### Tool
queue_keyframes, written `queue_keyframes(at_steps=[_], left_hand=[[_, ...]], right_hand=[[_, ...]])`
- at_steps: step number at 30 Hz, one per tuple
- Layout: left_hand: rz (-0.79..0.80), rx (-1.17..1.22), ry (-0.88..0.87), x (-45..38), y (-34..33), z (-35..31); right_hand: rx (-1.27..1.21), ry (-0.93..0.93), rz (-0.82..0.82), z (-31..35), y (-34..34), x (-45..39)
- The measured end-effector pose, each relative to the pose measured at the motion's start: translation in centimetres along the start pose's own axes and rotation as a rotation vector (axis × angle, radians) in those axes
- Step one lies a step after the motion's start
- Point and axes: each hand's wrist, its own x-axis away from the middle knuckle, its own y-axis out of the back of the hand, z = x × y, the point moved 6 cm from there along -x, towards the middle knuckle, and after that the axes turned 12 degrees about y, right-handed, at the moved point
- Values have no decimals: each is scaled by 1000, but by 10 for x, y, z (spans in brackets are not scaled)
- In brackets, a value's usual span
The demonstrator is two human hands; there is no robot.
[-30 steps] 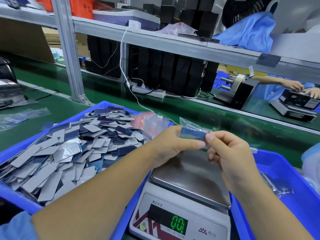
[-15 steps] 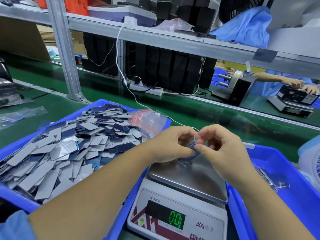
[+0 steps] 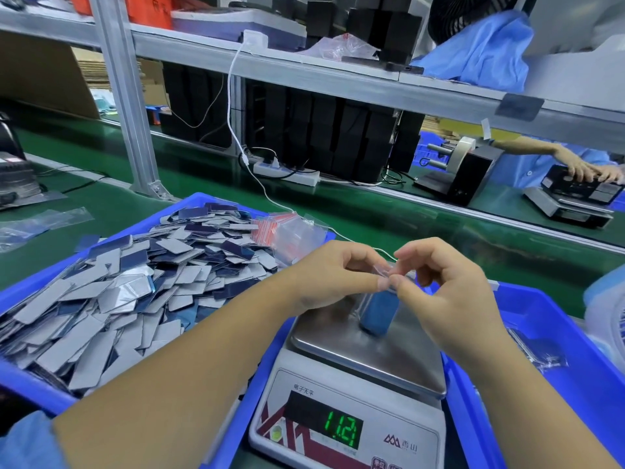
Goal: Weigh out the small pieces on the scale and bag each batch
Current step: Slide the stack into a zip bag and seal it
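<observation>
Both hands meet above the scale (image 3: pixel 368 346): the left hand (image 3: pixel 333 275) and right hand (image 3: pixel 446 292) each pinch the top edge of a small clear bag (image 3: pixel 377 308) between thumb and curled fingers. Its blue contents hang below the fingertips, the bottom touching the steel pan. Nearer the person, the display (image 3: pixel 343 428) reads 1.2. Left of the left hand, a blue tray (image 3: pixel 32 389) holds heaped grey and blue pieces (image 3: pixel 135 282).

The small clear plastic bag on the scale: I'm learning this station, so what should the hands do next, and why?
Probably press the small clear plastic bag shut along its top. The left hand and right hand pinch its mouth, blue pieces are already inside, and its bottom rests on the steel scale pan.
</observation>
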Motion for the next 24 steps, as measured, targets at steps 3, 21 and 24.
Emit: queue_keyframes(at_steps=[3, 21, 24], left_hand=[[-1, -58, 32, 1, 2, 1], [-166, 34, 36, -4, 22, 4], [-175, 30, 40, -4, 22, 5]], right_hand=[[-1, -26, 71, -2, -5, 1], [-29, -214, -35, -30, 7, 2], [-5, -212, -39, -28, 8, 2]])
